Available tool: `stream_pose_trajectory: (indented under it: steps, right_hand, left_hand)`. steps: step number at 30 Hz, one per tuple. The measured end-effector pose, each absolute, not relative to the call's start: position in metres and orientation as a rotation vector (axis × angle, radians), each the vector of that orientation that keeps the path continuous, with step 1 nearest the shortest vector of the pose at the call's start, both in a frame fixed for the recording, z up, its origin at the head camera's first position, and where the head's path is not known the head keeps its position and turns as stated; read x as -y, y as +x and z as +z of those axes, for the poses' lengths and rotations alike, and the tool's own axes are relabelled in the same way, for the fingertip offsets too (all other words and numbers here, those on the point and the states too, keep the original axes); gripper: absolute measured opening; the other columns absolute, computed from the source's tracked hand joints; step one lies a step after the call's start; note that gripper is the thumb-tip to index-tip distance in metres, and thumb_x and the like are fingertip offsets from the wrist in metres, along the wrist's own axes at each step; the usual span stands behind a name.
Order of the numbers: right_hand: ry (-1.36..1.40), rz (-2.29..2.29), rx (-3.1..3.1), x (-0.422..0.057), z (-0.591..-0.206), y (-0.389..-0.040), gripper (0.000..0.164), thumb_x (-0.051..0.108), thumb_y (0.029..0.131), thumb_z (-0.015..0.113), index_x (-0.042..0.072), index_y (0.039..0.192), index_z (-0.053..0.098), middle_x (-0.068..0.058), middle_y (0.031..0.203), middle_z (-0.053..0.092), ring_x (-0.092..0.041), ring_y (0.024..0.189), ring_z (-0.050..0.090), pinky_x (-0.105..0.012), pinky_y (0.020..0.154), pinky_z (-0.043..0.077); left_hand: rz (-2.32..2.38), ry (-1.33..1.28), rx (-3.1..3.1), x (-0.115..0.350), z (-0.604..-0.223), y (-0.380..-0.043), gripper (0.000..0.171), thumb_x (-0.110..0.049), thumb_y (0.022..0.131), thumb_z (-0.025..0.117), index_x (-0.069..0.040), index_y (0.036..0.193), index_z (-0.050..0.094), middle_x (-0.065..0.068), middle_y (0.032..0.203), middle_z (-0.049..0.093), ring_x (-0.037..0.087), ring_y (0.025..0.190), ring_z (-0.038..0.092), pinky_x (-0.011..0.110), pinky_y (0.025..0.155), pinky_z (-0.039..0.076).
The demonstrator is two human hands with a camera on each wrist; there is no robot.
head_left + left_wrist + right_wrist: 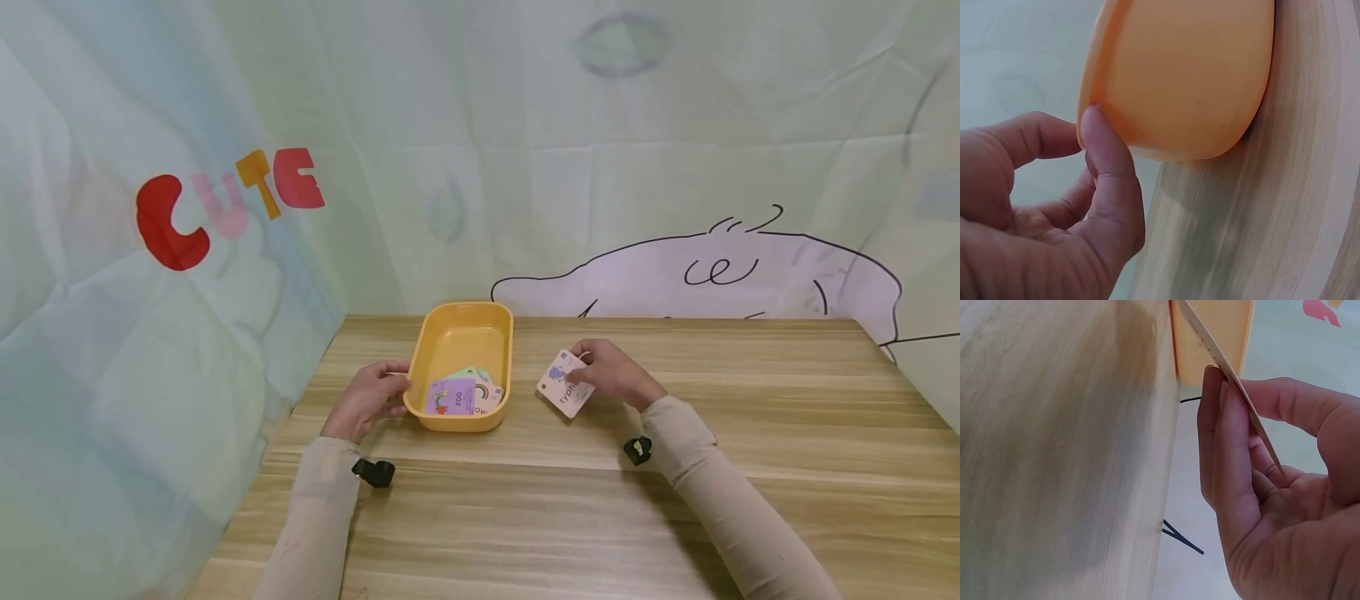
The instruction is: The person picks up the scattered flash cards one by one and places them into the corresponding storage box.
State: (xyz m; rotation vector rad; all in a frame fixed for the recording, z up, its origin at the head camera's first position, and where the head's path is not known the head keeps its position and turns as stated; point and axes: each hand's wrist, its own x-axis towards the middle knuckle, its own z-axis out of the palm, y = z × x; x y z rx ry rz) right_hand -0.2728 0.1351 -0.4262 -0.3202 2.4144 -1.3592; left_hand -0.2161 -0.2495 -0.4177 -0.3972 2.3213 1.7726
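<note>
A yellow-orange plastic tray (468, 315) stands on the table, and several picture cards lie in its near end. On top is a purple card (451, 397) reading "zoo", beside a rainbow card (487, 393). My left hand (367, 397) pinches the tray's left rim between thumb and finger, seen closely in the left wrist view (1060, 194). To the right of the tray, my right hand (611, 371) holds up a pale pink card (561, 385) with a blue picture and letters starting "typh". In the right wrist view the card (1235, 381) appears edge-on between thumb and fingers.
The wood-grain table (525, 517) ends at a hanging printed cloth (420, 167) behind and to the left. Black bands with small devices (375, 472) sit at both wrists.
</note>
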Motion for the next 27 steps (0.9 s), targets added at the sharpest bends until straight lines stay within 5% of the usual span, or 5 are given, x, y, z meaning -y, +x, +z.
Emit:
stream_pose_trajectory:
  steps: [27]
  right_hand:
    - [-0.28,-1.526,-2.368,-0.1324,-0.4165,-0.2705,0.033,0.006,0.094,0.068,-0.005,0.123,0.056,-0.02,0.114,0.064,-0.022,0.09,0.068,-0.032,0.074,0.06]
  left_hand:
    - [1.789,-0.403,-2.305,0.249,-0.4172,-0.2153,0.039,-0.009,0.1,0.059,-0.002,0.139,0.053,0.019,0.124,0.061,0.019,0.087,0.065,0.025,0.068,0.059]
